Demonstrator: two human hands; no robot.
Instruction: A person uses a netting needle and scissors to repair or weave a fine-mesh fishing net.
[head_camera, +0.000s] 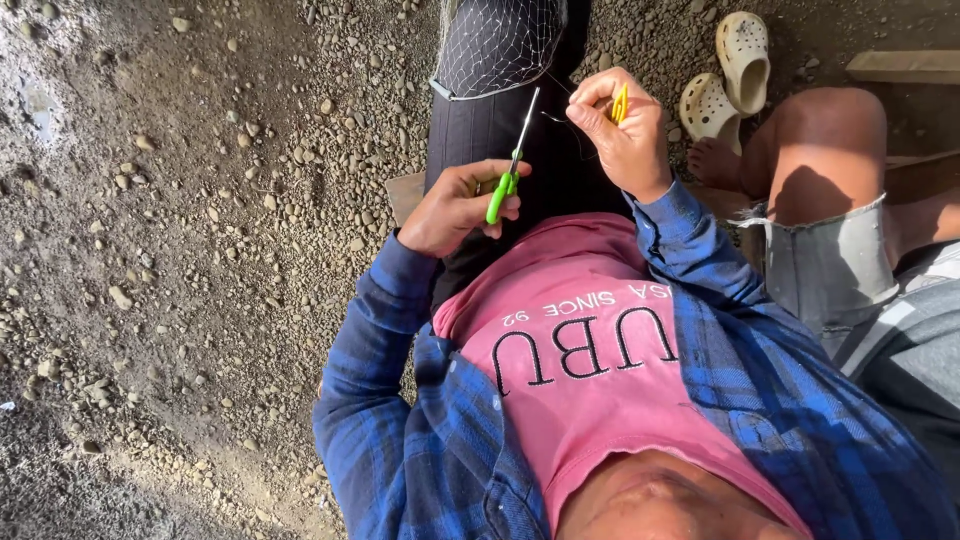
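Head view:
L hand (455, 208): fingers closed on small green-handled steel scissors (510, 170), blades up toward thin dark thread (556, 118).
R hand (620, 125): pinches flat yellow plastic netting needle (620, 103), thread taut just beside fingertips.
Net: fine dark mesh fishing net (495, 45) over knee, above both hands.
Handling: prob. light, limp, snaggy; grip near knot.

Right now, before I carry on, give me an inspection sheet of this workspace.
Surface: gravel ground, loose pebbles, partly sunlit.
Job's things: green-handled scissors, small yellow tool, thin dark thread, black net draped over the lap.
Clutter: pair of cream clogs; wooden plank.
Grips: left hand closed on the scissors; right hand pinches the yellow tool.
Cables: nothing seen.
Surroundings: another person's bare knee close on the right.
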